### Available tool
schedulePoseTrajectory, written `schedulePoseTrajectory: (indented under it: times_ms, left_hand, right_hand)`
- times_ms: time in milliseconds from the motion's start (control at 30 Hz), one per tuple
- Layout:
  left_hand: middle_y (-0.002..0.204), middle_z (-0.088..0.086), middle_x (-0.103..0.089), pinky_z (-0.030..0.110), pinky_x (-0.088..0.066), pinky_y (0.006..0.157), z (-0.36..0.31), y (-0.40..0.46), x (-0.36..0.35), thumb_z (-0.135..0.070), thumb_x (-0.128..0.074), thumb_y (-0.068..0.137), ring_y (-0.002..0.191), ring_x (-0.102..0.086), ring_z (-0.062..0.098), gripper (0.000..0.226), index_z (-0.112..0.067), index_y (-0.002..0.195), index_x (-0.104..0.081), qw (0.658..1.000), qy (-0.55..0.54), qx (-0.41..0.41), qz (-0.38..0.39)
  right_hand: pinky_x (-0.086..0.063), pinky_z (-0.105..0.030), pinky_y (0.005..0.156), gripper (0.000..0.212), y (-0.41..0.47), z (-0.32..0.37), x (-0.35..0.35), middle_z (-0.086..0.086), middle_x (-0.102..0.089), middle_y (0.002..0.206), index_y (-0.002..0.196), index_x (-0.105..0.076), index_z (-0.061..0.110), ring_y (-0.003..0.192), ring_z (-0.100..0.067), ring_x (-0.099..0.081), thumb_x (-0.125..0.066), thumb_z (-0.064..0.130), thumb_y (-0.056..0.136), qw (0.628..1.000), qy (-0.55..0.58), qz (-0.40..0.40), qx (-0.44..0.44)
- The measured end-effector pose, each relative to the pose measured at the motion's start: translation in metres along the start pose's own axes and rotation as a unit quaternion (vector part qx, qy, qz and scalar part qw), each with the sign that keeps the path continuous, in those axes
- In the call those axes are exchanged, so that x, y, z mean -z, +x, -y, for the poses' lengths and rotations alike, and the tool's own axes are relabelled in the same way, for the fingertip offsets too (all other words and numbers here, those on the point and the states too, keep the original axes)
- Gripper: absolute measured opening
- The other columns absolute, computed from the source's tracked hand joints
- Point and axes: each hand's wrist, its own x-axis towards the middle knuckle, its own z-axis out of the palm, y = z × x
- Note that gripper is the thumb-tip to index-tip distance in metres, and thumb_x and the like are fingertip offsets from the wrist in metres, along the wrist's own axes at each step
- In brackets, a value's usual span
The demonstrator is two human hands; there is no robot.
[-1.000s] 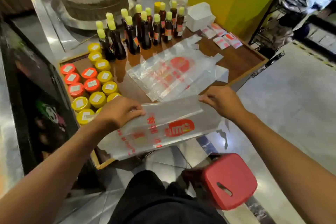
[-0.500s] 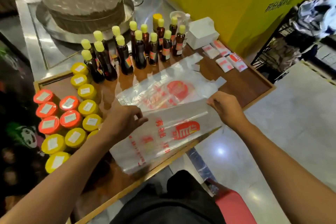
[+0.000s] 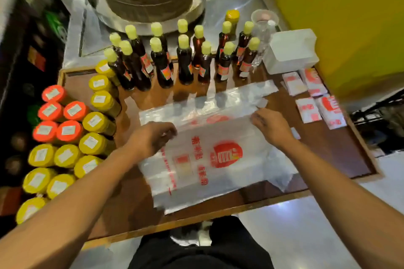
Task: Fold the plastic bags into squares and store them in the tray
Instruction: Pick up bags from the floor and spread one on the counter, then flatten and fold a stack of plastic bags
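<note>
I look down at a wooden tray [image 3: 341, 155] with a raised rim. A clear plastic bag [image 3: 209, 164] with red print lies flat at its centre, its near corner close to the rim at 6 o'clock. My left hand [image 3: 150, 137] pinches the bag's far edge at 10 o'clock, fingers curled; motion blur softens the fingertips. My right hand [image 3: 271, 126] grips the same edge at 1 o'clock. A stack of more bags [image 3: 196, 105] lies under it toward 12 o'clock. Bare wood shows at 4 o'clock and 7 o'clock. Folded bag squares [image 3: 314, 98] sit at 2 o'clock. Dark bottles [image 3: 183, 61] crowd 12 o'clock; jars with yellow and orange lids [image 3: 65, 137] fill 9 o'clock, the nearest hidden by my forearm. The print is too blurred to read
</note>
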Motion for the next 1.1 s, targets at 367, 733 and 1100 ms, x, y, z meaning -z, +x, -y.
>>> schedulePoseTrajectory:
  times_ms: [367, 733, 1100]
  left_hand:
    - [0.1, 0.001, -0.072, 0.038, -0.056, 0.08, 0.006, 0.078, -0.053, -0.005, -0.061, 0.093, 0.091, -0.066, 0.027, 0.023, -0.026, 0.103, -0.064, 0.975, 0.078, 0.205, -0.042]
    - [0.145, 0.012, -0.051, 0.052, -0.026, 0.111, 0.052, 0.115, -0.1, -0.029, -0.06, 0.097, 0.138, -0.037, 0.036, 0.052, -0.02, 0.146, -0.044, 0.931, 0.204, 0.294, -0.066]
    - [0.168, 0.001, -0.018, 0.059, -0.023, 0.117, -0.029, 0.078, -0.191, -0.058, -0.021, 0.1, 0.154, -0.013, 0.036, 0.063, -0.031, 0.157, -0.027, 0.967, 0.1, 0.233, 0.015]
  right_hand:
    - [-0.052, -0.044, 0.078, 0.011, 0.11, -0.077, -0.049, -0.009, -0.074, 0.095, 0.1, -0.072, 0.014, 0.089, -0.032, -0.066, -0.064, 0.019, 0.096, 0.98, -0.124, 0.142, 0.065]
    - [-0.025, -0.05, 0.11, 0.045, 0.163, -0.103, -0.112, -0.015, -0.059, 0.13, 0.133, -0.057, 0.016, 0.127, -0.037, -0.046, -0.067, 0.011, 0.089, 0.942, -0.32, 0.05, 0.089]
    - [-0.015, -0.061, 0.119, 0.049, 0.037, -0.039, -0.169, -0.003, -0.026, 0.162, 0.145, -0.042, 0.03, 0.147, -0.03, -0.025, -0.039, 0.05, 0.1, 0.974, -0.184, 0.123, 0.045]
